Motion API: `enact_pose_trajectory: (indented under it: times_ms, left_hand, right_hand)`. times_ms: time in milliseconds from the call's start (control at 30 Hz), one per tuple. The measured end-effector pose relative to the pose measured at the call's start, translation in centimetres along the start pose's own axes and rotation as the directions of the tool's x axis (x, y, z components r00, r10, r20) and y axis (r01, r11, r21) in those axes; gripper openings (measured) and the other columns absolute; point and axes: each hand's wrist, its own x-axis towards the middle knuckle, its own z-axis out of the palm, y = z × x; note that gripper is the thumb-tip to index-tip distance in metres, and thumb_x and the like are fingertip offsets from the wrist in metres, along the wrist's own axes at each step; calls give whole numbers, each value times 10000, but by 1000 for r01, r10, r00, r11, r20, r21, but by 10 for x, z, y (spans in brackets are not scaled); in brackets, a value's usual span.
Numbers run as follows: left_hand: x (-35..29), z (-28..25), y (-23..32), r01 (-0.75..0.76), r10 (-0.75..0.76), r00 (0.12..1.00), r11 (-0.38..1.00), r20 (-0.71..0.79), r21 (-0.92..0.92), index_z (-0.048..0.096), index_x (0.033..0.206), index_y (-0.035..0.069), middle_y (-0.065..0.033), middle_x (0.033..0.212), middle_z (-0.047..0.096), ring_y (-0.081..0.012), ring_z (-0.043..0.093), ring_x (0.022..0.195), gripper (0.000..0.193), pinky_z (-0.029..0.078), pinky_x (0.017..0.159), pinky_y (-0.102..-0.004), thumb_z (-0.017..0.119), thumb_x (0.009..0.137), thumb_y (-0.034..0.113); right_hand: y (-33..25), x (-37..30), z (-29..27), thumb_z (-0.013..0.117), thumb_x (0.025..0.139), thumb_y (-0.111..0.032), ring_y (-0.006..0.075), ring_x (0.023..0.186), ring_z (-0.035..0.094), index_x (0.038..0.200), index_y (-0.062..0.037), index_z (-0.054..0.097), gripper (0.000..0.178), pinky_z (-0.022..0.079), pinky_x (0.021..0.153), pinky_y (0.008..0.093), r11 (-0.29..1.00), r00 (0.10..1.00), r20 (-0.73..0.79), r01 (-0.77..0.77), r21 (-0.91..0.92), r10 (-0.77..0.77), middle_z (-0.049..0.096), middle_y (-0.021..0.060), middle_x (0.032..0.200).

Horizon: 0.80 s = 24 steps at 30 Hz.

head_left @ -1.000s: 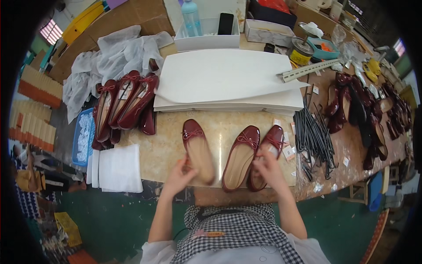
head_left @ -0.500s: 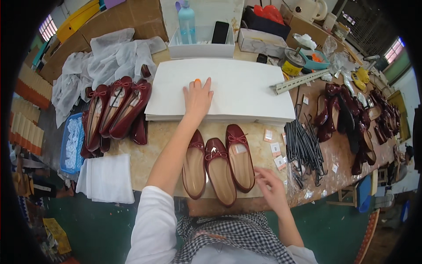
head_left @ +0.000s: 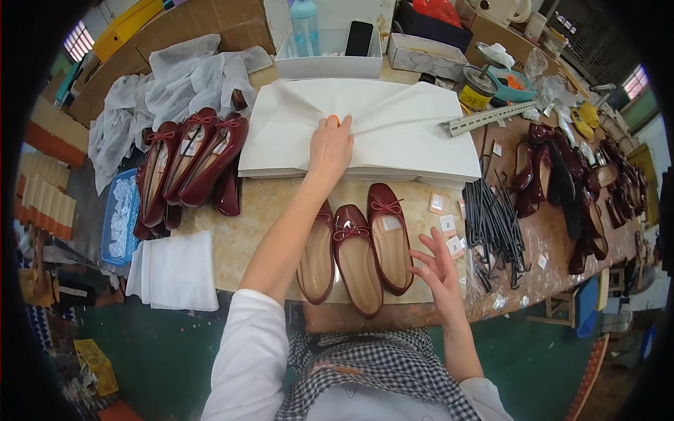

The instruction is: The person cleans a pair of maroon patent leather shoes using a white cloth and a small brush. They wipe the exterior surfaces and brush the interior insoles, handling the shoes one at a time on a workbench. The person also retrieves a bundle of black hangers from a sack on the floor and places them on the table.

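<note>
My left hand (head_left: 331, 147) presses on a stack of white paper sheets (head_left: 411, 133) across the table. Its fingers are drawn in and pinch the top sheet, which creases outward from them; an orange cover sits on one fingertip. Three dark red ballet flats with bows lie side by side nearer to me: a left shoe (head_left: 316, 270) partly behind my forearm, a middle shoe (head_left: 360, 277) and a right shoe (head_left: 392, 245). Beside the right shoe my right hand (head_left: 439, 274) hovers with fingers apart, holding nothing.
More red flats (head_left: 210, 165) lean together at the left by crumpled white tissue (head_left: 186, 84), a blue basket (head_left: 107, 231) and a folded white cloth (head_left: 175, 272). Black rods (head_left: 491, 217), small tags (head_left: 448, 224), a slotted metal bar (head_left: 491, 118) and further red shoes (head_left: 544, 168) occupy the right.
My left fingers have drawn together, and the flat top sheet is now wrinkled. My right hand has lifted slightly and spread its fingers. The whole view has shifted a little.
</note>
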Motion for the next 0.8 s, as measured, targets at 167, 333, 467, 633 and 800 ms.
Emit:
enact_pose_trajectory:
  times_ms: [167,333,467,633,800]
  left_hand:
    - [-117,-113,143,-511,652,752,670,97,-539,616,846,12,-158,908,585,-322,591,844,163,481,764,-476,591,785,160]
    - [-145,-98,127,-221,496,862,548,101,-807,646,968,100,-127,1100,613,-351,536,1111,221,308,1039,-523,649,748,110]
    - [-175,-79,105,-165,185,982,756,-35,-634,614,1061,68,-155,1135,588,-334,560,1051,272,416,957,-446,625,789,83]
    - [-160,-43,121,428,-202,900,244,386,-870,448,1319,16,-154,1176,575,-246,565,1060,408,430,919,-344,459,947,183]
    - [-132,-39,116,150,52,860,925,507,-349,566,1217,-13,-189,1258,558,-302,503,1204,470,330,1052,-390,443,944,349]
  right_hand:
    - [1,2,-18,559,914,-161,239,1169,516,1453,-47,249,632,456,975,383,839,973,-90,-134,527,212,444,147,1350]
    - [14,-11,-1,601,871,-137,224,1183,506,1393,-22,341,593,418,1003,373,595,896,169,-404,695,411,480,135,1320]
    - [-1,6,-10,634,837,-118,212,1193,499,1344,-2,415,565,387,1026,365,994,987,157,-24,-102,40,509,124,1296]
    - [-22,3,30,645,771,-54,259,1285,444,1358,8,406,636,377,1042,399,555,868,308,488,-674,-391,429,176,1400]
    - [2,61,-47,660,791,-81,191,958,620,1150,9,584,378,475,866,306,999,956,-290,-45,2,44,646,118,1087]
